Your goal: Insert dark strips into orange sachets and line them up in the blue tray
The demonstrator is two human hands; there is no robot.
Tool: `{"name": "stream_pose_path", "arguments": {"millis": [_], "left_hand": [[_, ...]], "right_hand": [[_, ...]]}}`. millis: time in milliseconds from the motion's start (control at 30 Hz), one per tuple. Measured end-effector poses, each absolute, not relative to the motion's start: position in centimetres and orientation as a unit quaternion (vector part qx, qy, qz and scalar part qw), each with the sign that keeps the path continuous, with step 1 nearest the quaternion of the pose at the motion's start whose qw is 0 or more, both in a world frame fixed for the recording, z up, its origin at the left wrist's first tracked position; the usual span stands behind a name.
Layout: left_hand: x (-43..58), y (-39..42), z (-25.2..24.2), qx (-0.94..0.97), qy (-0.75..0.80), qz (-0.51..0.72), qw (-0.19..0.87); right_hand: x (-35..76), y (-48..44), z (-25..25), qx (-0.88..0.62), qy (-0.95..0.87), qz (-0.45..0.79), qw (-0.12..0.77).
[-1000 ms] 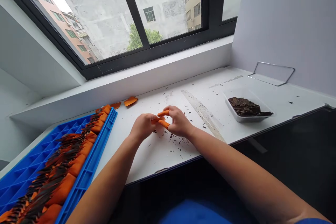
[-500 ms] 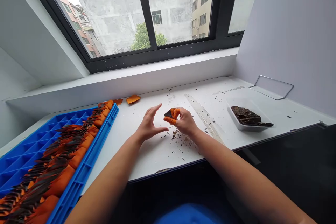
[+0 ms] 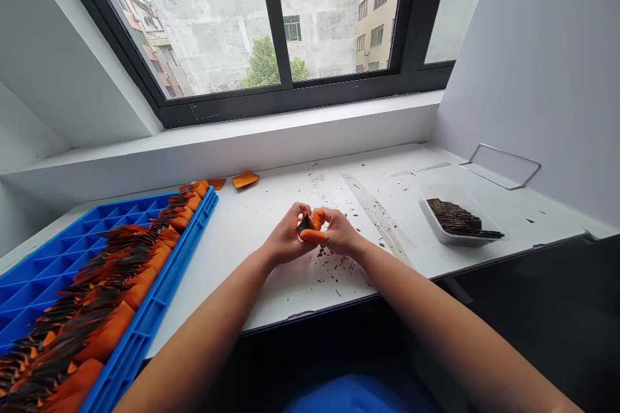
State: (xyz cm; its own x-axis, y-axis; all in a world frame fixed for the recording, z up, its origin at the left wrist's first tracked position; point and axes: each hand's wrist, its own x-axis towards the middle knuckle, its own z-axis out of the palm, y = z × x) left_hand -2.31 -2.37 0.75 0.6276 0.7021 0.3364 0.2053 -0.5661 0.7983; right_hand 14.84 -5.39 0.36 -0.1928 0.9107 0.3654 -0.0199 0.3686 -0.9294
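Over the white worktop, both hands meet at a small dark flat piece (image 3: 304, 225). My right hand (image 3: 340, 232) pinches it between thumb and forefinger, which wear orange finger covers (image 3: 314, 235). My left hand (image 3: 287, 236) is closed around the piece's other side, its fingertips curled in. Part of the piece is hidden by the fingers, and its exact kind cannot be made out. To the right, a clear plastic tub (image 3: 448, 239) holds a stack of similar-looking thin dark brown pieces (image 3: 455, 216).
A blue divided crate (image 3: 159, 284) on the left holds rows of orange and dark leaf-like pieces (image 3: 140, 290). Two orange pieces (image 3: 245, 179) lie behind. Dark crumbs (image 3: 336, 264) litter the worktop (image 3: 217, 271). A bent metal wire frame (image 3: 504, 168) rests near the right wall.
My left hand, open and apart before, has moved right and closed on the dark piece. My right hand still grips it, slightly lower in view.
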Motion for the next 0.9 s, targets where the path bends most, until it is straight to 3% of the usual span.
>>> {"name": "stream_pose_path", "arguments": {"millis": [167, 500, 900], "left_hand": [[-2.8, -2.3, 0.9, 0.85, 0.287, 0.327, 0.298], [-2.7, -3.0, 1.5, 0.85, 0.305, 0.337, 0.265], [-1.8, -2.6, 0.1, 0.893, 0.273, 0.331, 0.134]], "right_hand": [[14.8, -5.4, 0.5, -0.32, -0.625, 0.514, 0.493], [14.5, -5.7, 0.8, -0.289, -0.594, 0.6, 0.452], [15.3, -5.0, -0.6, -0.437, -0.621, 0.463, 0.457]]}}
